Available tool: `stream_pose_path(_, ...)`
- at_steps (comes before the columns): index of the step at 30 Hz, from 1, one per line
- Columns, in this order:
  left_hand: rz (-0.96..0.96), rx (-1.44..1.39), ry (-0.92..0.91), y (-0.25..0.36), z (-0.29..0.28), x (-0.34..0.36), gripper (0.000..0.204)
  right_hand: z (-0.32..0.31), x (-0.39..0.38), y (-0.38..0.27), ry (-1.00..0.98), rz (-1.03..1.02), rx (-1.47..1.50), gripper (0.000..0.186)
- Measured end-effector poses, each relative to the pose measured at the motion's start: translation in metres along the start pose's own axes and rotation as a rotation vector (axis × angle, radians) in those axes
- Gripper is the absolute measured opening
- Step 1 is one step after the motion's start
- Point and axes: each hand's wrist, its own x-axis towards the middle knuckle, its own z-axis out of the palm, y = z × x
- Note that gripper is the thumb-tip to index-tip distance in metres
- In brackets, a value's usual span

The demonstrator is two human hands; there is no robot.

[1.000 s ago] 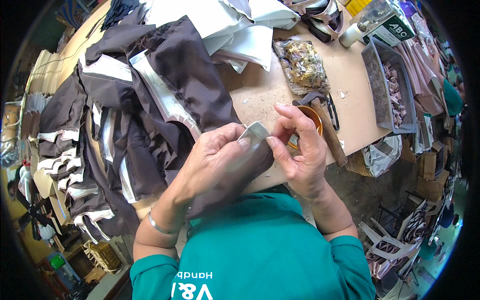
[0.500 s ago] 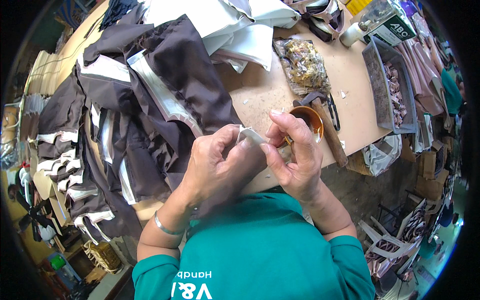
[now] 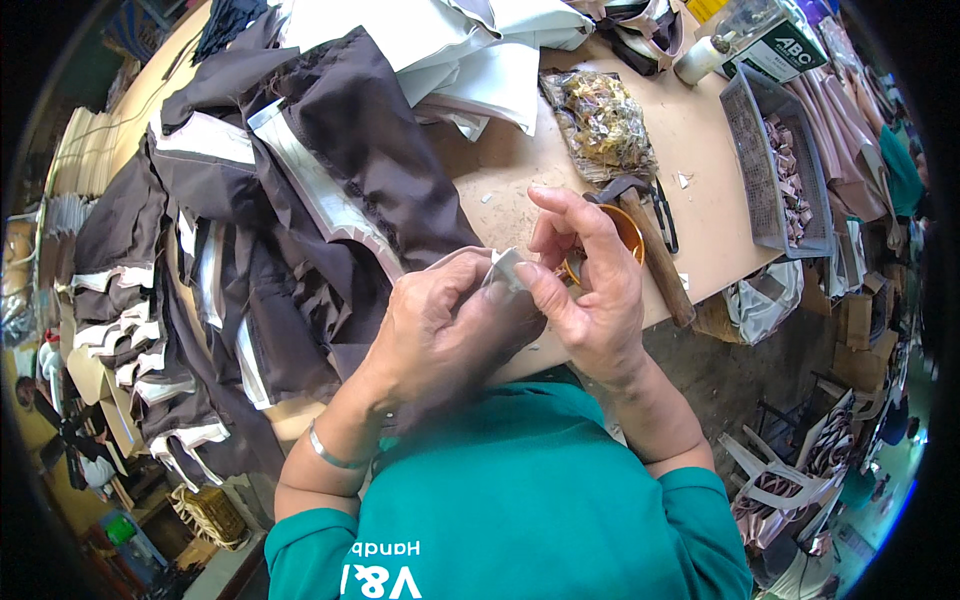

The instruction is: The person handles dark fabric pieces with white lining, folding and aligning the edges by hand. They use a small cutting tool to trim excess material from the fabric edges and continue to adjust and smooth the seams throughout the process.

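Observation:
My left hand (image 3: 430,320) is closed on a dark brown fabric piece (image 3: 505,330) with a stiff off-white tab (image 3: 508,268) at its top edge. My right hand (image 3: 590,300) has its thumb against that tab, its index finger raised and fingers apart. Behind it lie an orange bowl (image 3: 627,226), a wooden-handled hammer (image 3: 655,250) and a black tool (image 3: 663,215). To the left, dark brown fabric pieces (image 3: 370,130) with white strips are heaped on the table (image 3: 700,140).
At the back are white sheets (image 3: 470,60), a bag of small scraps (image 3: 597,125), a white bottle (image 3: 700,60) and a grey basket (image 3: 735,150) of small pink pieces. A white plastic chair (image 3: 765,470) and cardboard boxes (image 3: 860,345) stand at the lower right.
My right index finger has risen higher. My right thumb now lies on the white tab, which has changed angle between my hands.

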Motion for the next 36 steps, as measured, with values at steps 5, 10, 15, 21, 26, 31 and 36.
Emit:
stream_pose_path(5, -0.078, -0.113, -0.001, 0.002, -0.002, -0.003, 0.017, 0.001, 0.0, 0.001, -0.02, 0.15, 0.199, 0.044)
stream_pose_path(10, -0.056, -0.019, 0.034, 0.001, 0.001, -0.001, 0.016, 0.001, -0.004, 0.009, -0.021, 0.162, 0.237, 0.044)
stream_pose_path(15, 0.085, 0.063, 0.085, -0.006, 0.004, -0.001, 0.021, 0.006, -0.006, 0.012, -0.012, 0.201, 0.316, 0.042)
stream_pose_path(21, -0.095, -0.188, 0.016, -0.013, 0.004, -0.002, 0.021, 0.006, -0.005, 0.008, 0.052, -0.061, -0.043, 0.043)
stream_pose_path(26, -0.173, -0.2, 0.025, -0.011, 0.003, -0.001, 0.021, 0.004, -0.015, -0.001, 0.063, -0.409, -0.29, 0.049)
stream_pose_path(31, -0.093, -0.148, 0.1, -0.017, 0.009, -0.001, 0.022, 0.007, -0.014, 0.004, 0.027, -0.325, -0.472, 0.054)
stream_pose_path(36, -0.083, 0.078, 0.076, -0.003, 0.007, -0.002, 0.022, 0.009, -0.007, 0.003, 0.043, -0.435, -0.552, 0.048)
